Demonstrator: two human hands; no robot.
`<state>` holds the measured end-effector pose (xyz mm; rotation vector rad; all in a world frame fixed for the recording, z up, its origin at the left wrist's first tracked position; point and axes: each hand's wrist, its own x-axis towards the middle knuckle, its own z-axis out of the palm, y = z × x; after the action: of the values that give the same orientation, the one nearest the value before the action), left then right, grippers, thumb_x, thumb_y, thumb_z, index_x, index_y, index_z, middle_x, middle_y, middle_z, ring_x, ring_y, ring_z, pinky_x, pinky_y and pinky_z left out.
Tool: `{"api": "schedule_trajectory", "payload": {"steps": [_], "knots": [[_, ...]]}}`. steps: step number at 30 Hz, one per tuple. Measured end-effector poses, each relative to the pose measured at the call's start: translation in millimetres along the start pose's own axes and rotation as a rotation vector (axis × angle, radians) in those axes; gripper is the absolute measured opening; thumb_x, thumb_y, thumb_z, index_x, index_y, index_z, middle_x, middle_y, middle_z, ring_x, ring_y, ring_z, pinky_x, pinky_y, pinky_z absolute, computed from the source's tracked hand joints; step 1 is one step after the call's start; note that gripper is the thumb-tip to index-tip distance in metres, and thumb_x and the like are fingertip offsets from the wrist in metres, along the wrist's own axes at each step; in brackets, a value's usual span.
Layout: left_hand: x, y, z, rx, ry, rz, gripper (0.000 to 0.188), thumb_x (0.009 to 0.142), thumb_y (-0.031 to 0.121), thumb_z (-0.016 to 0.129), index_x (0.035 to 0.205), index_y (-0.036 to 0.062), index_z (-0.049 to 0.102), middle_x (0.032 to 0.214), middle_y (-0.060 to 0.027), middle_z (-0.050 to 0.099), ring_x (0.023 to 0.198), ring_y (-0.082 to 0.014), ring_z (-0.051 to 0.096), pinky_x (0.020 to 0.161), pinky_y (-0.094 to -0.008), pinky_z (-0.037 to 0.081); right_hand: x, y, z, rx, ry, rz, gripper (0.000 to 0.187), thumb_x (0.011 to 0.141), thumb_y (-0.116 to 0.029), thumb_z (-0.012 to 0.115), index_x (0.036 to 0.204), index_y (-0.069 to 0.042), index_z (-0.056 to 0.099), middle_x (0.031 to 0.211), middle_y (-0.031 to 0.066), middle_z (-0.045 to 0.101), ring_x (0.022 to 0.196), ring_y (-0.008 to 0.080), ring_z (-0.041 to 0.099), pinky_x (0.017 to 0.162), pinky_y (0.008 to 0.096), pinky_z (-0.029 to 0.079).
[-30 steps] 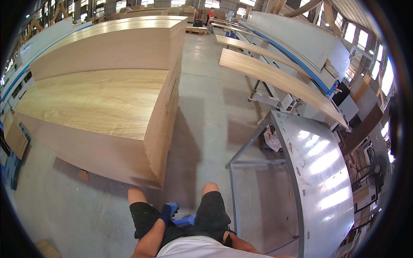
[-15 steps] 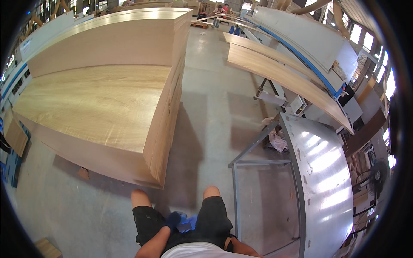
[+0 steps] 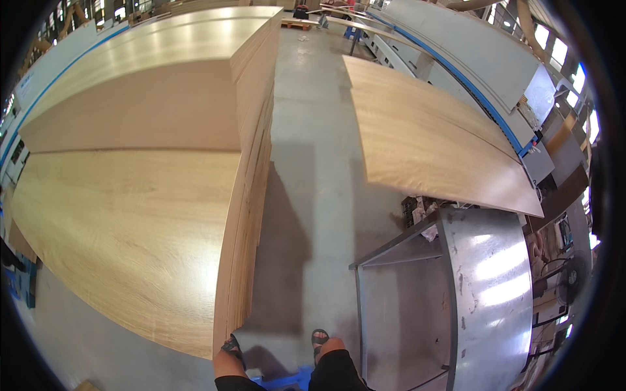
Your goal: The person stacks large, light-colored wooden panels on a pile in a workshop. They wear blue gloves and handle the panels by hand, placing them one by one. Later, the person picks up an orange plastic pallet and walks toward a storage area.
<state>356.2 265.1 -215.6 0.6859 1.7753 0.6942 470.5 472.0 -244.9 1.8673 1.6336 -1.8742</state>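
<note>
I log a stepped stack of wood-grain panels (image 3: 124,221) at left; at right, wood-grain boards (image 3: 424,140) beyond a metal table (image 3: 486,319) (its top glaring). A partly visible blue object (image 3: 303,376) sits between the knees (image 3: 331,345). Both hands are out of view; their grip I cannot tell.

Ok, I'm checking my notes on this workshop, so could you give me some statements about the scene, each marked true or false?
1. A stack of wood-grain panels stands left of the aisle. True.
2. The stack's far part is lower than its near part. False: the far part rises higher.
3. The metal-topped table is on the left. False: the metal-topped table is on the right.
4. The person wears dark sandals. True.
5. Both hands rest on the panels. False: neither hand is in view.
</note>
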Motion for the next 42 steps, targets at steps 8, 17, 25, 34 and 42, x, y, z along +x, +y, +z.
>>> {"api": "schedule_trajectory", "payload": {"steps": [8,17,25,34,42], "knots": [[-26,139,-43,-0.530,0.162,-0.079,0.043,0.092,0.044,0.052,0.111,0.0063,0.061,0.102,-0.0086,0.065,0.096,-0.0256,0.062,0.084,-0.0389,0.048,-85,147,-148,-0.586,0.194,-0.382,0.020,0.085,-0.028,0.055,0.072,-0.015,0.063,0.062,0.0069,0.062,0.056,0.0249,0.064,0.051,0.0400,0.047],[-1,435,-159,-1.237,-0.134,0.084,0.046,0.092,0.049,0.053,0.115,0.0098,0.059,0.106,-0.0106,0.064,0.094,-0.0251,0.063,0.083,-0.0438,0.051,-172,-138,-231,1.339,-0.086,-0.089,0.037,0.093,-0.037,0.051,0.120,-0.012,0.053,0.120,0.0121,0.057,0.105,0.0315,0.057,0.090,0.0472,0.047],[1,388,-140,-0.790,0.004,0.005,0.035,0.087,0.036,0.067,0.096,0.0021,0.063,0.086,-0.0087,0.063,0.069,-0.0202,0.063,0.062,-0.0368,0.055,-202,-232,-320,1.357,-0.247,-0.216,0.058,0.093,-0.049,0.051,0.137,-0.012,0.045,0.134,0.0119,0.051,0.120,0.0314,0.050,0.099,0.0480,0.041],[-154,400,-113,-0.551,0.231,-0.009,0.020,0.082,0.019,0.075,0.080,-0.0002,0.070,0.067,-0.0017,0.063,0.056,-0.0093,0.055,0.053,-0.0269,0.049,-243,-188,-321,1.291,0.079,-0.476,0.061,0.093,-0.049,0.051,0.138,-0.010,0.042,0.134,0.0111,0.051,0.122,0.0288,0.048,0.100,0.0436,0.040],[-248,410,-201,-0.479,0.351,0.070,0.031,0.085,0.029,0.072,0.069,0.0025,0.069,0.060,0.0041,0.055,0.057,-0.0058,0.045,0.052,-0.0253,0.037,-320,-246,-258,1.289,0.028,-0.615,0.056,0.098,-0.037,0.042,0.142,-0.002,0.037,0.142,0.0180,0.043,0.126,0.0325,0.046,0.104,0.0474,0.040]]}}
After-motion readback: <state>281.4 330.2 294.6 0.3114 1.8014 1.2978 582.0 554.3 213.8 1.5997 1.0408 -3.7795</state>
